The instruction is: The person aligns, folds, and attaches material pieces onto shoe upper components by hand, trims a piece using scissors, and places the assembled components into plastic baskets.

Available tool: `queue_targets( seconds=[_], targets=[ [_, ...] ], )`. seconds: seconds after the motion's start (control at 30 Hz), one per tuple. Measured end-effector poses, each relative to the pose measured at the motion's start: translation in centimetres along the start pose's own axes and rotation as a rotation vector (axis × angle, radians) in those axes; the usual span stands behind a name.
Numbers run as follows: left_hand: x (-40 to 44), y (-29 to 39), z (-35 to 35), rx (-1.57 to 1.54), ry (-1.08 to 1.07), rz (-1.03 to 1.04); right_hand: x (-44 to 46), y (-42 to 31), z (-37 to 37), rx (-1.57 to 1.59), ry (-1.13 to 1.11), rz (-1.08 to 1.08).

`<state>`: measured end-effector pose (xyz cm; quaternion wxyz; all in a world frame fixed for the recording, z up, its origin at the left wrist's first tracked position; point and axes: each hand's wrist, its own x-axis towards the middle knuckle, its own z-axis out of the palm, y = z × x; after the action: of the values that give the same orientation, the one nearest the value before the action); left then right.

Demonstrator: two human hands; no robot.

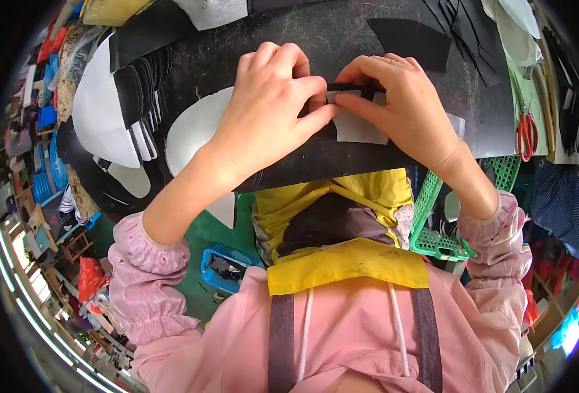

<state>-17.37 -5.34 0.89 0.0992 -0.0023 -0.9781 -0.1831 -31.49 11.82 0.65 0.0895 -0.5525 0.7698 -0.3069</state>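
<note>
My left hand (266, 105) and my right hand (404, 101) meet over the black tabletop (263, 56), thumbs and fingertips closed in a pinch. Between them is a small piece of sheet material (361, 130), pale grey with a black strip along its far edge. My right thumb lies across the pale face, while my left thumb and forefinger grip the near left end of the strip. Fingers partly cover the piece. A large white rounded panel (194, 124) lies left of my left wrist.
At the left are stacked black-and-white cut panels (106, 108). A black offcut (414, 42) and thin black strips (463, 33) lie at the far right. Red-handled scissors (526, 134) rest at the right edge. A green crate (427, 203) and blue basket (221, 278) stand below.
</note>
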Motion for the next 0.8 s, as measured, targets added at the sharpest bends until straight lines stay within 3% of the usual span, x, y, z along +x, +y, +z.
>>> queue_targets(
  seconds=[0.2, 0.3, 0.4, 0.5, 0.53, 0.6, 0.73, 0.8],
  targets=[
    [-0.8, -0.6, 0.7, -0.303, 0.052, -0.049, 0.2, 0.1, -0.4, -0.011, -0.027, 0.006],
    [-1.1, 0.0, 1.7, -0.309, 0.193, 0.017, 0.2, -0.2, 0.1, 0.046, -0.001, 0.031],
    [-1.0, -0.1, 1.9, -0.330, 0.206, 0.092, 0.3, -0.5, 0.5, -0.015, 0.023, 0.042],
    [-0.1, -0.5, 0.9, -0.379, 0.197, 0.039, 0.4, -0.3, 0.0, 0.060, 0.023, 0.015],
    [-0.1, -0.6, 0.6, -0.432, 0.130, -0.064, 0.4, -0.3, 0.0, 0.115, 0.024, 0.021],
    [0.4, -0.3, -0.6, -0.369, 0.011, -0.062, 0.3, -0.3, -0.4, 0.222, 0.029, 0.043],
    [1.4, -0.7, -1.5, -0.456, -0.219, -0.077, 0.0, -0.4, -2.8, 0.207, -0.250, 0.232],
    [1.8, -0.1, -2.2, -0.526, -0.307, -0.176, -0.1, -0.5, -2.8, 0.238, -0.215, 0.173]
  ],
)
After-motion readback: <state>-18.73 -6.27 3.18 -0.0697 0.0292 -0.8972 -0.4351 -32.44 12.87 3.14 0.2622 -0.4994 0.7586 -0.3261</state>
